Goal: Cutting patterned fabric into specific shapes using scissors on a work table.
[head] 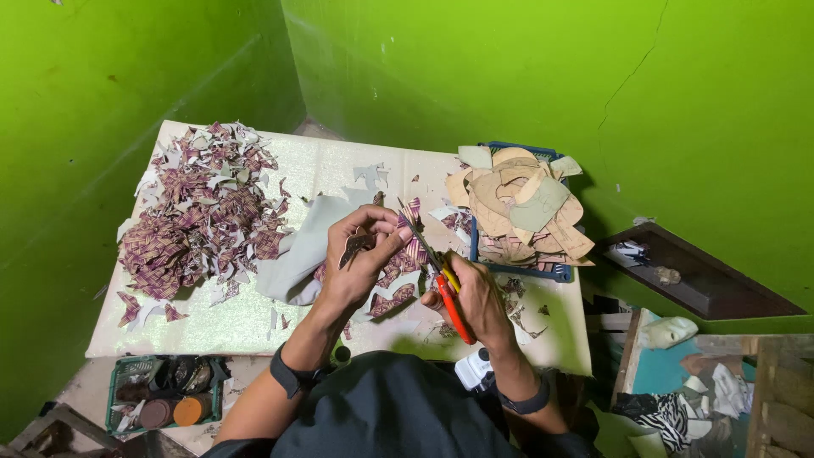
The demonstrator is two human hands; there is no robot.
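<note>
My left hand (360, 259) pinches a small piece of patterned maroon-and-white material (354, 247) above the table. My right hand (475, 297) grips red-and-yellow-handled scissors (445, 284), whose blades point up toward the piece and meet its edge. Under both hands lie a grey sheet (301, 254) and more patterned scraps (398, 280). A dark band sits on each wrist.
A big heap of patterned offcuts (199, 212) covers the table's left part. A blue basket (555, 271) piled with tan cut-out shapes (517, 199) stands at the right. A green basket (119, 399) with round lids sits low left. Green walls enclose the pale table (254, 322).
</note>
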